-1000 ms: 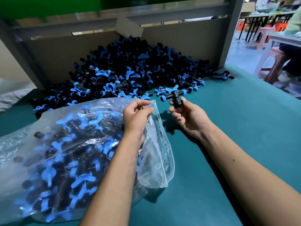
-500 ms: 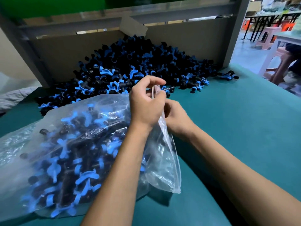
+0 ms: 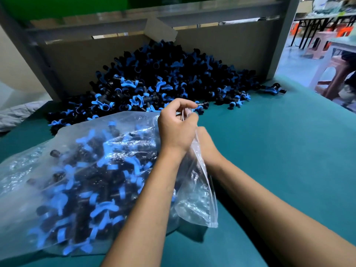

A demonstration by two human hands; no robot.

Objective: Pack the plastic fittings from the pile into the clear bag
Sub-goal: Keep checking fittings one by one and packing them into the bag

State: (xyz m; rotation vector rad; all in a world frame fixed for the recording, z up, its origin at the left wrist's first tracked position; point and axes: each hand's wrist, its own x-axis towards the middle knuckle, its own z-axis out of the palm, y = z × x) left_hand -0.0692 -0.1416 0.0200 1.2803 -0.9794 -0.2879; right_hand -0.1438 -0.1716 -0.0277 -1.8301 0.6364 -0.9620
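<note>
Pinching the clear bag's (image 3: 81, 170) rim, the left hand (image 3: 177, 130) could slip, spilling fittings; the right hand's (image 3: 207, 145) grip inside at 3 o'clock cannot be told.

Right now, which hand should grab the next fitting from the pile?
Right hand: it sits at the bag mouth on the open side, nearest the pile. Left hand pinches the bag's rim, holding it open.
</note>
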